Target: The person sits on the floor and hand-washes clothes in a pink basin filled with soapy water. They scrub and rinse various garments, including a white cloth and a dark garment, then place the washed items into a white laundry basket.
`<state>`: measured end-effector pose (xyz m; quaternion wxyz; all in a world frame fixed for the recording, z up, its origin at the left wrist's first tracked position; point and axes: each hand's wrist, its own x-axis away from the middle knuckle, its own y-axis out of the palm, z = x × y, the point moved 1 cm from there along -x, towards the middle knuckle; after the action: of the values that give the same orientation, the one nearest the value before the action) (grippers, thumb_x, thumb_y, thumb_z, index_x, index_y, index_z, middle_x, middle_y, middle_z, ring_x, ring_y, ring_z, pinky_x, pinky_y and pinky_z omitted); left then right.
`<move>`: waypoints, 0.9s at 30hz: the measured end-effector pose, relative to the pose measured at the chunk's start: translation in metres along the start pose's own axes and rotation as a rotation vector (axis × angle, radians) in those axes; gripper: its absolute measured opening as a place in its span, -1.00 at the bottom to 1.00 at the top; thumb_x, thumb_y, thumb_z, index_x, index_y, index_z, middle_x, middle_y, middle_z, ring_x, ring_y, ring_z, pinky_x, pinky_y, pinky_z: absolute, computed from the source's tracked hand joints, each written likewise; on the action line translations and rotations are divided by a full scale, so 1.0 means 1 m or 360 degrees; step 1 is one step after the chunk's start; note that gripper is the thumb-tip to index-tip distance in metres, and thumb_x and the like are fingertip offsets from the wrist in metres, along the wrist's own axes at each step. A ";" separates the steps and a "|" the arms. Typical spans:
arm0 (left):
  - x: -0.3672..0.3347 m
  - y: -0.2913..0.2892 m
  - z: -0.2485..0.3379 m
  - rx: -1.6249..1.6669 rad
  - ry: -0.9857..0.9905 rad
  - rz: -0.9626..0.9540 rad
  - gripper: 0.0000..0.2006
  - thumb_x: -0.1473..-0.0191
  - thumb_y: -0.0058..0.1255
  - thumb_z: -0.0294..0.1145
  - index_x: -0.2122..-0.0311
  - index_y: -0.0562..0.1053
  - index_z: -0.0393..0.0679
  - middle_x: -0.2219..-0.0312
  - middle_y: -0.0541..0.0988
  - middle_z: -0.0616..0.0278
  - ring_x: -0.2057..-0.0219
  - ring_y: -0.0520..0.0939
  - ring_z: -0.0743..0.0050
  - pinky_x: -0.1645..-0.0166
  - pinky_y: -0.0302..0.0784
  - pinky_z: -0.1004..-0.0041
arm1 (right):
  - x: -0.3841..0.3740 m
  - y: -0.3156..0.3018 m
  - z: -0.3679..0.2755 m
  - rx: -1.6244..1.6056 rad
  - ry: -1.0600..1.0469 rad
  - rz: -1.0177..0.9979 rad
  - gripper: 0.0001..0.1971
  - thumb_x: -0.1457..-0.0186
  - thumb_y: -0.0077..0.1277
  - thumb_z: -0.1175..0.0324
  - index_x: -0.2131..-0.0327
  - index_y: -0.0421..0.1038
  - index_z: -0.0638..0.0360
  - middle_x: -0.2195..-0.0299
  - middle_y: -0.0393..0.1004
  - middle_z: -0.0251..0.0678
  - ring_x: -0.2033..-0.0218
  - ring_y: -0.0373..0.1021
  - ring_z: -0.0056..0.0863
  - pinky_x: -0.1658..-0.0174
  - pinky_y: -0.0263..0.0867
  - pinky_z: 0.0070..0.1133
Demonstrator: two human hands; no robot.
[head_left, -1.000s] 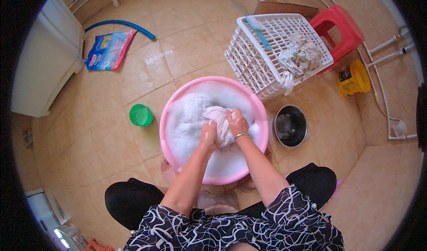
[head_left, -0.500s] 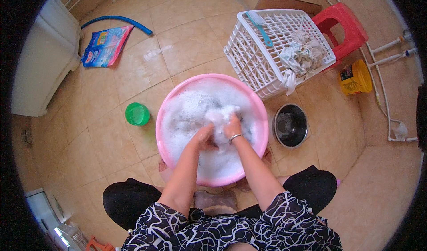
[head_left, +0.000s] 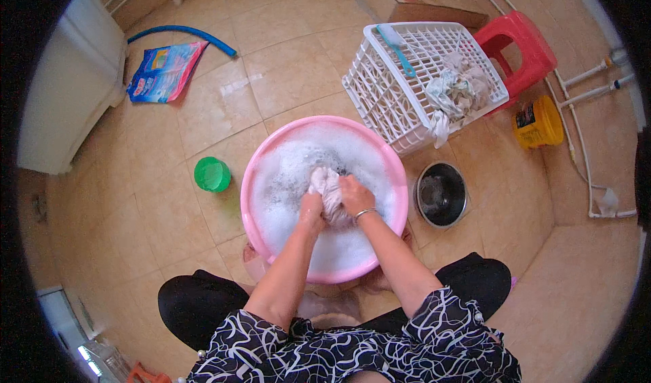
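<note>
A pink basin [head_left: 248, 210] full of soapy water and white foam [head_left: 359, 142] stands on the floor before me. Over its middle, a bunched, pale wet cloth [head_left: 328, 192] stretches between my hands. My left hand [head_left: 311, 210] is closed on the cloth's left side. On the other side my right hand [head_left: 357, 196], with a bracelet at the wrist, has its fingers wrapped round the cloth. The cloth's lower end reaches the foam; whether more of it lies under the suds is hidden.
Left of the basin stands a green cup [head_left: 212, 175]; to its right, a steel bowl [head_left: 441, 194]. An upturned white basket [head_left: 386, 105] carries a brush [head_left: 399, 52] and crumpled cloths [head_left: 458, 91]. Beyond are a red stool [head_left: 525, 50], a yellow bucket [head_left: 538, 122] and a detergent bag [head_left: 165, 74].
The cloth, mostly sunk in foam before, now shows clearly above the suds, gripped by both hands. My right hand has turned inward, and dark water shows beyond the cloth.
</note>
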<state>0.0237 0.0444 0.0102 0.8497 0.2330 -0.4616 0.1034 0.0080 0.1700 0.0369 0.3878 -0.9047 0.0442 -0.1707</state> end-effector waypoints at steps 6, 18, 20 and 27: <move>-0.018 -0.022 0.016 -0.0297 0.0046 -0.0126 -0.73 0.11 -0.15 -0.37 0.28 0.34 -0.31 0.45 0.43 0.14 0.42 0.45 0.32 0.33 0.41 0.33 | 0.021 0.021 0.035 0.0646 -0.0524 -0.0366 -0.64 -0.03 -0.32 0.14 0.22 0.26 0.18 0.16 0.26 -0.07 0.20 0.26 -0.11 0.10 0.16 -0.34; -0.002 -0.008 0.022 0.0562 -0.0419 -0.0688 -0.67 0.07 -0.16 -0.12 0.35 0.38 -0.22 0.43 0.46 0.04 0.41 0.46 0.16 0.23 0.40 0.27 | 0.055 0.014 -0.062 -0.0200 -0.0186 -0.0019 -0.63 0.17 -0.05 0.08 0.40 0.33 0.22 0.40 0.38 0.02 0.34 0.31 -0.05 0.32 0.21 -0.33; -0.005 -0.009 0.017 0.0707 -0.0179 -0.0750 -0.70 0.05 -0.20 -0.19 0.34 0.38 -0.22 0.43 0.46 0.04 0.41 0.46 0.17 0.23 0.40 0.27 | 0.058 0.006 -0.076 -0.0079 -0.0574 -0.0013 -0.64 0.16 -0.02 0.07 0.47 0.37 0.22 0.52 0.41 -0.01 0.47 0.35 -0.07 0.43 0.23 -0.37; 0.014 0.013 -0.005 0.0353 0.0274 -0.0374 -0.73 0.05 -0.18 -0.33 0.23 0.33 -0.26 0.44 0.44 0.22 0.43 0.45 0.41 0.37 0.39 0.41 | 0.019 0.007 -0.034 -0.0175 -0.0002 0.0001 -0.62 0.00 -0.28 0.11 0.53 0.40 0.24 0.44 0.36 0.07 0.38 0.31 -0.02 0.32 0.21 -0.28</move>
<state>0.0298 0.0573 0.0235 0.8614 0.3679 -0.3424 0.0732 0.0143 0.1375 0.0585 0.3374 -0.9248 0.0535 -0.1674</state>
